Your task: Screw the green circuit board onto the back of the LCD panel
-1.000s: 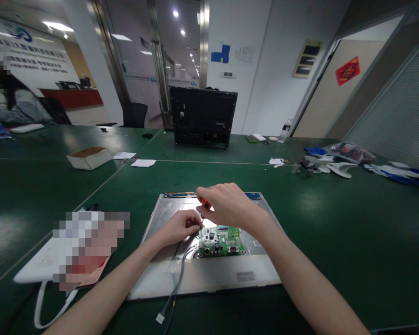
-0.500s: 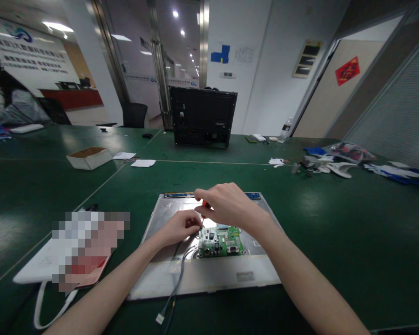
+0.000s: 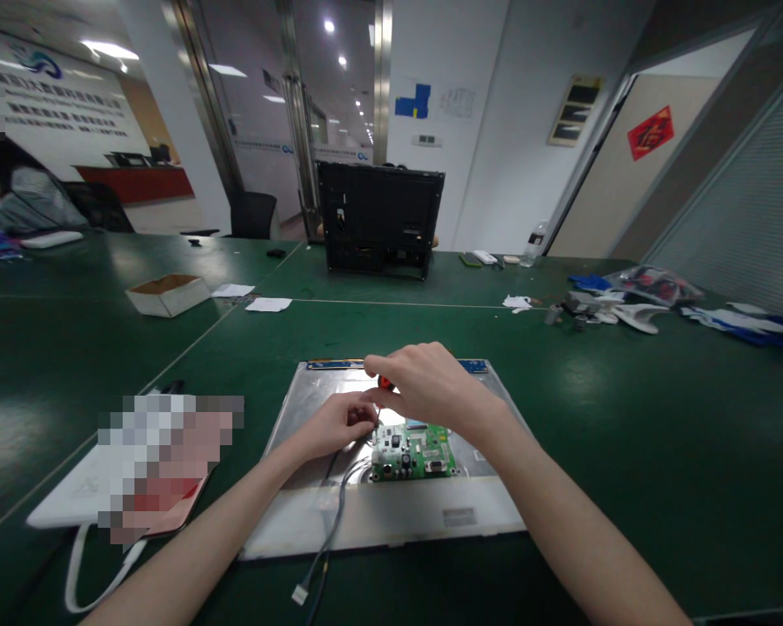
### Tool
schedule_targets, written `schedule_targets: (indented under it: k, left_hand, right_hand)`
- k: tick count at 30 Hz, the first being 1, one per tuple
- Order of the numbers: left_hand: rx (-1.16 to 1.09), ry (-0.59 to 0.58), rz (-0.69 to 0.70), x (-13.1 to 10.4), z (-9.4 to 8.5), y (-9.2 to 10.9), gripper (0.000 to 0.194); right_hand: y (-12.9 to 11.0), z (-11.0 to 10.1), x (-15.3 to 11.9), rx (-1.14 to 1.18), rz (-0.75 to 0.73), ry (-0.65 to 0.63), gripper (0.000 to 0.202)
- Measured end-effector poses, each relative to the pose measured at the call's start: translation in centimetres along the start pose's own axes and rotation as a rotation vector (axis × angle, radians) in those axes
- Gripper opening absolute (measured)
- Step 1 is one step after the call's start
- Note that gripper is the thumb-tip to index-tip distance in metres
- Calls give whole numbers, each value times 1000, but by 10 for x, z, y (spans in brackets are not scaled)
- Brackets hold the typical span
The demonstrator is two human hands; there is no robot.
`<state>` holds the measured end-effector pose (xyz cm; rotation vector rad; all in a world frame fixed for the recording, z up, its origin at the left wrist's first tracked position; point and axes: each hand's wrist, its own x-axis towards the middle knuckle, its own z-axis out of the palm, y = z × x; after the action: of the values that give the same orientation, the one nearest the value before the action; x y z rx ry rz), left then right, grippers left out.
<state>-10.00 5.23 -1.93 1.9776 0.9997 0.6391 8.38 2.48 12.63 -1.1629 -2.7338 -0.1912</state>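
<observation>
A flat silver panel (image 3: 424, 515) lies on the green table, with a green circuit board (image 3: 412, 451) on its middle. My right hand (image 3: 421, 382) is closed round the red and black handle of a screwdriver (image 3: 384, 382), whose thin shaft points down at the board's upper left corner. Beside that corner, my left hand (image 3: 343, 422) has its fingers pinched together; what they hold is too small to make out. Grey cables (image 3: 339, 513) run from near the board over the panel's front edge to a white connector (image 3: 299, 595).
On the left lie a white device (image 3: 71, 496) with a cable and a pink item (image 3: 209, 435), partly pixelated. Farther back are an open box (image 3: 170, 297), papers and a black monitor (image 3: 378, 217). Bags and parts (image 3: 632, 304) lie back right. A person sits far left.
My right fingers and the screwdriver handle have turned very slightly. My left hand stays where it was. Behind the monitor, bits of someone's hands now show at its sides.
</observation>
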Motion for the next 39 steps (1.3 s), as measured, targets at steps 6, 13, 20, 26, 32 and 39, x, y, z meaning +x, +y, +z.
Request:
schedule_targets:
  k: [6,13,20,26,32,39]
  left_hand:
    - [17,20,23,1,2,-9,9]
    - [-16,8,36,1,0,-4,11]
    - [26,6,17,0,1,-6,12]
    - [71,25,38,1,2,-9,9]
    - [65,18,32,0,0,-1,12]
    - [45,12,7,0,2,-8,12]
  right_hand:
    - [-1,0,-3,60,-41,38,22]
    - [0,0,-3,44,-34,29,20]
    - [0,0,-1,10,-5,2,15]
    - [-2,-3,-5,92,-66,15,21]
    - [1,-1,-3,66,-38,1,21]
    - [0,-1,-3,38,-15,23,16]
